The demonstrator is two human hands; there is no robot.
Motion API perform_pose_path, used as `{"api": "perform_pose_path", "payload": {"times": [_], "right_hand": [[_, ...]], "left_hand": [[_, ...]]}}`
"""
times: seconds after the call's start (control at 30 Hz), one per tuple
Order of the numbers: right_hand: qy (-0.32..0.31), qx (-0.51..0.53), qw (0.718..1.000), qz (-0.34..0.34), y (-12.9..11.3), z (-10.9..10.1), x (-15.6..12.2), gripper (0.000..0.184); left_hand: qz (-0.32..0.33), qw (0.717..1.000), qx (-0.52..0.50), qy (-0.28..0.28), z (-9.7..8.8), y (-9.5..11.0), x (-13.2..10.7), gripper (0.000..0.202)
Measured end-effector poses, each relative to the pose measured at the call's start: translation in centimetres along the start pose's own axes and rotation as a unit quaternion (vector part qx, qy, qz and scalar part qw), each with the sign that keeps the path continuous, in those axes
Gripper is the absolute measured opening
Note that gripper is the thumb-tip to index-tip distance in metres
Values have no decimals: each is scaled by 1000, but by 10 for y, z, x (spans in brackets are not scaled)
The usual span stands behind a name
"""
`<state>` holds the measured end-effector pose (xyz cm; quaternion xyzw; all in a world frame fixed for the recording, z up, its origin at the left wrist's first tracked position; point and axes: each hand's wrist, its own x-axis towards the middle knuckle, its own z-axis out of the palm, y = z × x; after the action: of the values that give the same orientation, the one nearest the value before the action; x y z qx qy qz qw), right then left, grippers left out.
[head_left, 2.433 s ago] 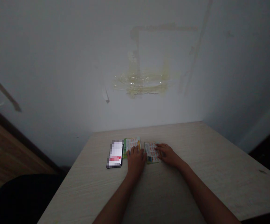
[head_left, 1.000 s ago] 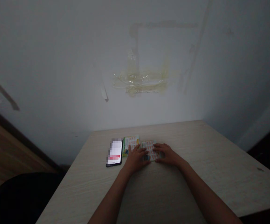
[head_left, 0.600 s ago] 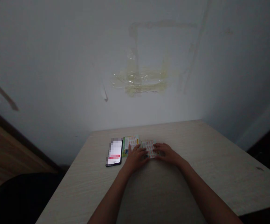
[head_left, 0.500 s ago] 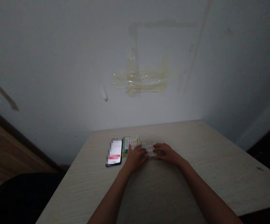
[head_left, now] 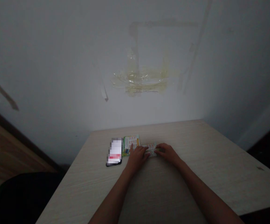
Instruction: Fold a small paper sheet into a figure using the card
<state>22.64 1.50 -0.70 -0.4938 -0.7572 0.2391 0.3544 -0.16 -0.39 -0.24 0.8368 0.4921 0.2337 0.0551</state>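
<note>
A small printed paper [head_left: 151,150] lies on the table between my two hands, its lower part showing a paler, folded-looking face. My left hand [head_left: 138,157] grips the paper's left side with its fingers and thumb, one finger reaching over a green-edged printed leaflet [head_left: 130,142]. On the right side, my right hand [head_left: 167,152] pinches the same paper between thumb and fingers. The fingertips partly cover its edges. Left of the leaflet lies a phone [head_left: 116,149] with a lit, partly blurred screen.
The pale wooden table [head_left: 176,130] meets a grey wall [head_left: 74,62] at its back edge. Peeling clear tape [head_left: 144,77] sticks to the wall. A dark rounded object [head_left: 25,193] stands at the table's left, near brown wood panelling [head_left: 6,149].
The paper's lower part has turned from its printed pattern to a paler face, and the sheet looks shallower. My right hand has shifted slightly right; the phone and leaflet stay put.
</note>
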Motion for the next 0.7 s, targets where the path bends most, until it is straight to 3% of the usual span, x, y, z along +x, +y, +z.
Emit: {"api": "perform_pose_path", "payload": {"times": [0.2,0.33,0.7], "right_hand": [[10,-39,998,-40,4,10,1,25],[8,-62,996,-71,4,12,3,16],[-58,-84,987,-120,-8,-6,-2,12]], "left_hand": [[5,1000,-1,3,4,-1,4,30],[17,1000,5,1,4,-2,6,18],[7,1000,-23,-17,-4,-1,-2,22]]}}
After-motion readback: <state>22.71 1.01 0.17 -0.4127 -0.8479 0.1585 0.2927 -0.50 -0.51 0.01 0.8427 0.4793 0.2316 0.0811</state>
